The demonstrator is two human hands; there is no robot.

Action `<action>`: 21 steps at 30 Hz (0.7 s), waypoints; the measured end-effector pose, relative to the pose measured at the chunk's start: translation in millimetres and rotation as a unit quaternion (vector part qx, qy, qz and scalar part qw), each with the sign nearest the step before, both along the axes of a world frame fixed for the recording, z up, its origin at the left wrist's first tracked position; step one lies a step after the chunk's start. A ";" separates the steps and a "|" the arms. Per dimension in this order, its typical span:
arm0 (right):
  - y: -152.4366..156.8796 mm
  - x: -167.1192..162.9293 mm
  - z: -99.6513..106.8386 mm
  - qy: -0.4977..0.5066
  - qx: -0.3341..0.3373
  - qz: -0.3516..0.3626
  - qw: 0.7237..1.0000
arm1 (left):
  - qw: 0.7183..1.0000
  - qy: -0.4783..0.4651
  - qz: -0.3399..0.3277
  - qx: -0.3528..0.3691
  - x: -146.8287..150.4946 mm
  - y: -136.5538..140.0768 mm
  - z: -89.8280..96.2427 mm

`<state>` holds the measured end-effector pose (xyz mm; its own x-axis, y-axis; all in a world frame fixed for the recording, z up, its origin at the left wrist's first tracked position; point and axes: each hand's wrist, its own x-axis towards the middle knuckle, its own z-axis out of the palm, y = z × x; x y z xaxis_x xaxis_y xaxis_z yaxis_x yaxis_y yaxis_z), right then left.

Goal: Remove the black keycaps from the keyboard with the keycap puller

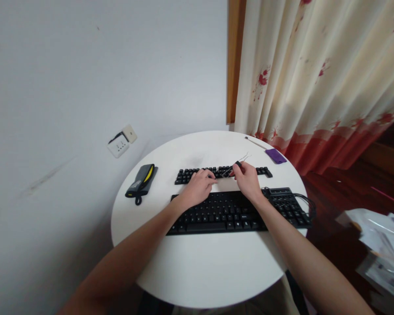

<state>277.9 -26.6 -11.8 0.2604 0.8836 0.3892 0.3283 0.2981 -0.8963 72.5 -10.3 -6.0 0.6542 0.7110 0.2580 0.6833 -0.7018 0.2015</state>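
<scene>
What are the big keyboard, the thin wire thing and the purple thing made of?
Keyboard: probably dull plastic, with stiff-looking black keys. Wire thing: likely metal, being thin and gray; shine too small to judge. Purple thing: maybe cloth; it looks matte and flat.

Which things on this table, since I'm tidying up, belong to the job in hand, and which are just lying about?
Job, it seems: wire tool in the right hand; keycaps by the left hand; keyboard.

Lying about, untouched: grey pouch; purple item; thin stick.
</scene>
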 end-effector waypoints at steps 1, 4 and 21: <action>0.3 0.2 -0.4 0.001 0.001 0.000 1.000 | 0.999 0.008 -0.031 -0.027 -1.5 -3.2 3.8; 1.5 0.5 -2.0 0.002 0.002 -0.001 1.000 | 0.987 0.053 -0.109 -0.106 -6.1 -16.5 11.1; -31.7 -8.4 23.6 -0.111 -0.016 0.325 0.939 | 0.949 0.221 -0.101 -0.201 -20.4 -32.3 28.8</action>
<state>269.4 -58.3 11.7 -0.4232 0.8399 0.3400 0.2668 0.4741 -0.8391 52.1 -42.5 22.7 0.7687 0.5419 -0.3398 0.6231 -0.7546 0.2060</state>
